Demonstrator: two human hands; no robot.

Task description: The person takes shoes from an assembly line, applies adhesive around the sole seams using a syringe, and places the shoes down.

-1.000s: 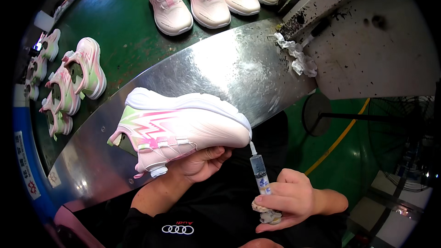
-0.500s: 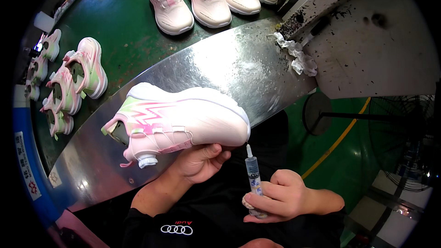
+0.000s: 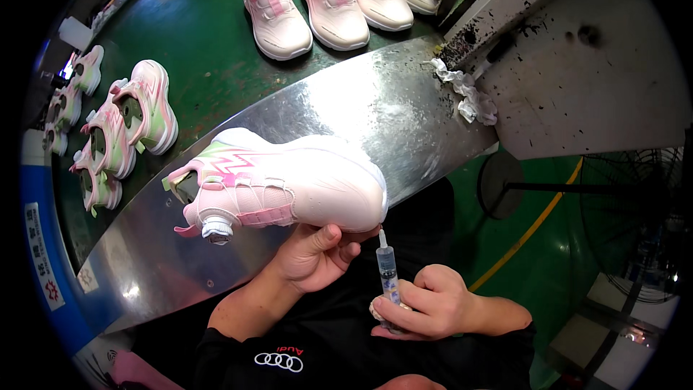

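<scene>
A pale pink and white sneaker [image 3: 325, 180] with green and pink heel accents lies on its side in the air over the metal ledge, toe to the right. My left hand [image 3: 314, 260] supports it from below near the toe, its fingers partly hidden beneath it. A white dial [image 3: 216, 227] for the laces sticks out at the tongue end. In my right hand [image 3: 433, 307] is a clear syringe [image 3: 388, 267], held upright with its tip at the sole edge by the toe. Whether the tip touches the shoe is too small to tell.
Beyond the brushed metal ledge [image 3: 281, 123] lies a green belt [image 3: 209, 29]. Several matching sneakers [image 3: 336, 11] stand at its far side, and more [image 3: 148, 108] on the left. Crumpled white tissue [image 3: 473, 97] rests by a stained panel [image 3: 592, 79]. A fan [image 3: 635, 209] is at the right.
The sneaker has rolled so that more of its laces and upper faces up. The syringe has shifted a little left and stays at the toe edge. Shoes on the belt appear slightly farther right.
</scene>
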